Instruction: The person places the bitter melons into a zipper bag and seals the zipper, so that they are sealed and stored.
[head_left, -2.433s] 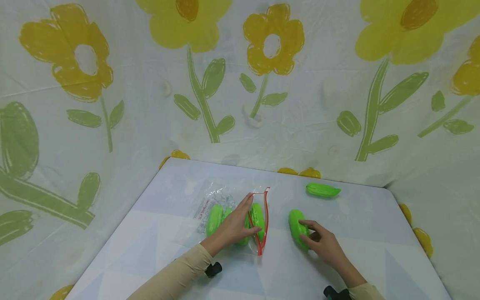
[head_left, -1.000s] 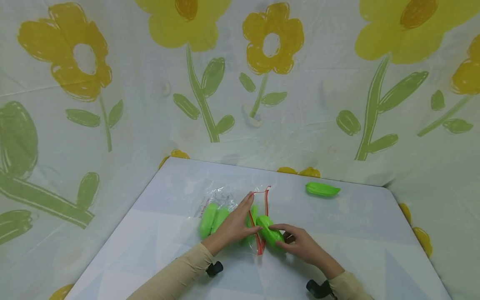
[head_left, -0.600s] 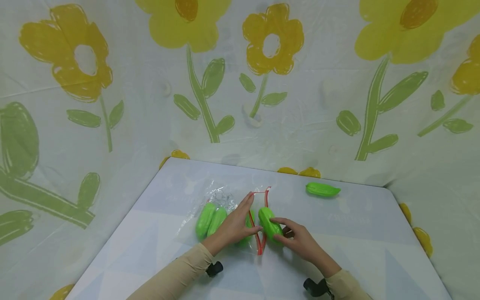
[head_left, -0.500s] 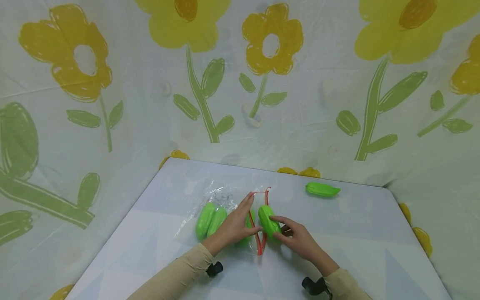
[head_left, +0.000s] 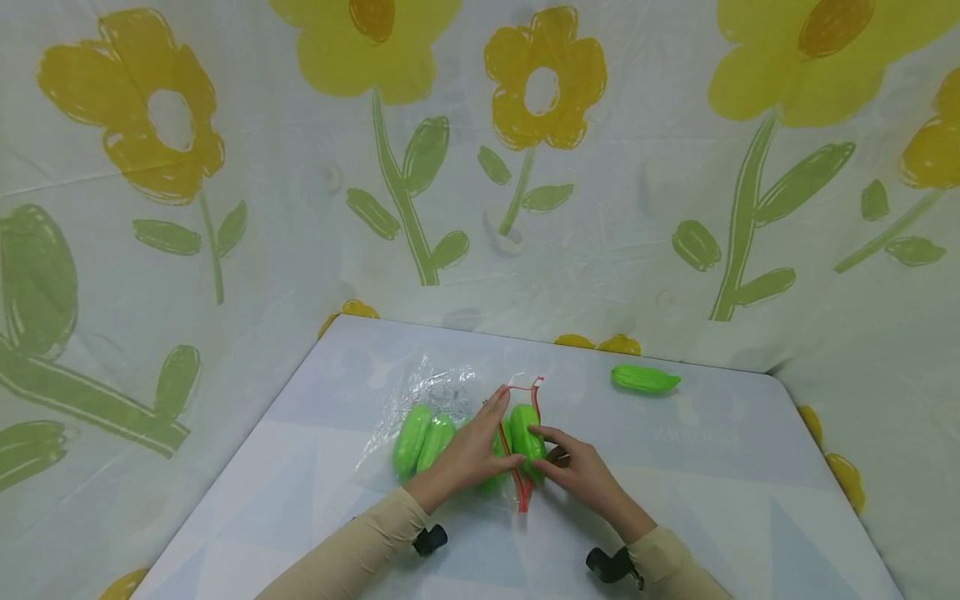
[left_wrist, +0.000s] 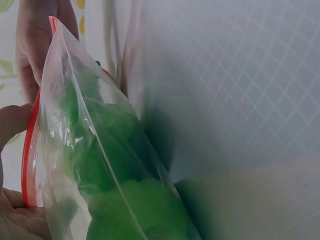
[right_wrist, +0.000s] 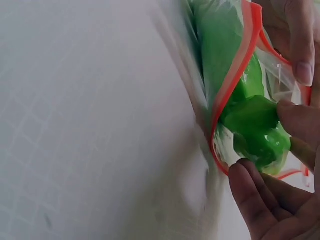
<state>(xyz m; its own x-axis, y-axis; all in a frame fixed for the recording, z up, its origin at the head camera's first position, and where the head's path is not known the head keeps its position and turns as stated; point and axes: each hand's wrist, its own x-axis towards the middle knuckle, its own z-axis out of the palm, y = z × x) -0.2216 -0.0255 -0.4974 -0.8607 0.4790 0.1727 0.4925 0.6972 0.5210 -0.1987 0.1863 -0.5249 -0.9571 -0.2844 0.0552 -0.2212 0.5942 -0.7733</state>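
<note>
A clear zip bag (head_left: 442,385) with a red-edged mouth lies on the table, holding several glossy green toy cucumbers (head_left: 411,442). My left hand (head_left: 468,450) lies across the bag and holds its red edge (left_wrist: 30,150), thumb and fingers spread apart along it. The mouth gapes toward the right. At that mouth my right hand (head_left: 581,471) pinches another cucumber (head_left: 527,429) between thumb and fingers. One end of it is inside the red edges, as the right wrist view shows. My left hand hides part of the bag's contents.
One more green cucumber (head_left: 645,379) lies alone near the table's back edge, right of the bag. Black wrist cameras (head_left: 430,540) sit low beside each forearm. A flower-printed curtain (head_left: 600,208) stands behind and around the table (head_left: 712,483).
My right hand has brought its cucumber leftward from the table to the bag's mouth and partly into it. The cucumbers in the bag have shifted left. My left hand has stayed put.
</note>
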